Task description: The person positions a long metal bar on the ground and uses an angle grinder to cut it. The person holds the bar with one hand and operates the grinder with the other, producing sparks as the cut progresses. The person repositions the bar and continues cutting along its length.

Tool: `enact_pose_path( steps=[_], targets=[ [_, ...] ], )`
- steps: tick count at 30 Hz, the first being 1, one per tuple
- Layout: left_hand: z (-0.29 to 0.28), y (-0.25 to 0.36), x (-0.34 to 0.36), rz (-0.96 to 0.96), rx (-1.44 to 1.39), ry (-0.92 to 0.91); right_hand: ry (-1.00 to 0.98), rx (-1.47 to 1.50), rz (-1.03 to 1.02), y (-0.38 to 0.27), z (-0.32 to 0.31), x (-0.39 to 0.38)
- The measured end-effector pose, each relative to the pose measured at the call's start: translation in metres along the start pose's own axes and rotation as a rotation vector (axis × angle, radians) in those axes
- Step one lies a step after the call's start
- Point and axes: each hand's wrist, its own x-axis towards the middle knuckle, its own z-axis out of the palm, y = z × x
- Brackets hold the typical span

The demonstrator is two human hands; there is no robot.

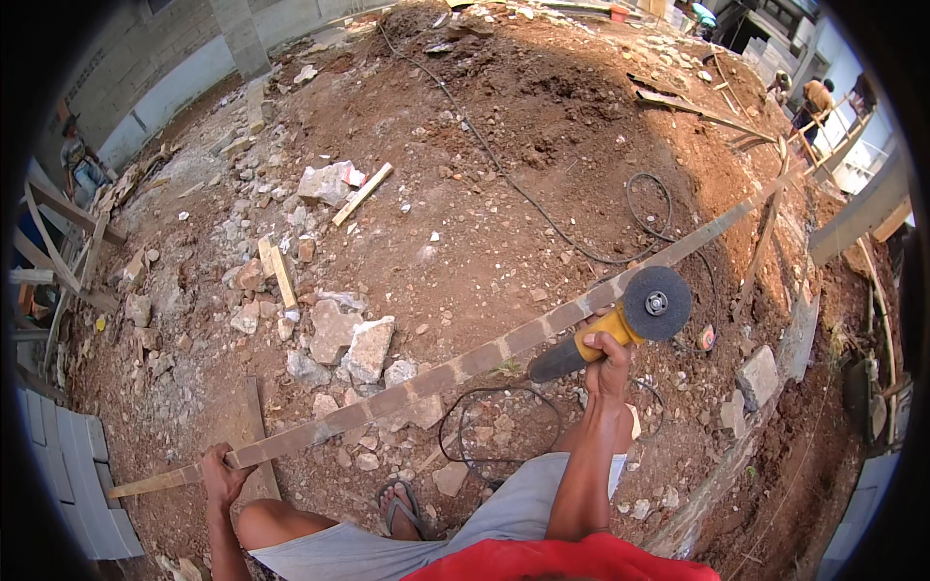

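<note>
A long wooden plank (455, 368) with pale cross bands runs slantwise from the lower left to the upper right. Near its lower left end, my left hand (227, 472) is closed around it. An angle grinder (557, 360), with a yellow and dark body and a black disc (656, 303), is in my right hand (607, 363). The grinder's body lies against or just over the plank, and whether they touch I cannot tell. The disc faces up beside the plank's near edge. Whether the disc is spinning I cannot tell.
A black cord (504, 174) trails across the reddish dirt and loops near the grinder. Broken stones (368, 349) and short wood pieces (363, 195) lie beyond the plank. Grey blocks (68, 465) are stacked at left. Another person (817, 100) works at far right; one more sits far left.
</note>
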Motion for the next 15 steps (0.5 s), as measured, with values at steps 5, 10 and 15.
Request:
enact_pose_path(
  steps=[5,10,15],
  targets=[
    [0.03,0.012,0.037,-0.107,-0.011,-0.163,0.001,-0.026,0.095,0.025,0.043,0.009],
    [0.045,0.046,0.092,-0.019,0.047,-0.22,-0.078,0.111,0.354,0.073,0.008,-0.039],
    [0.093,0.039,0.129,0.066,0.082,-0.193,-0.155,0.032,0.501,0.084,0.017,-0.067]
  ],
)
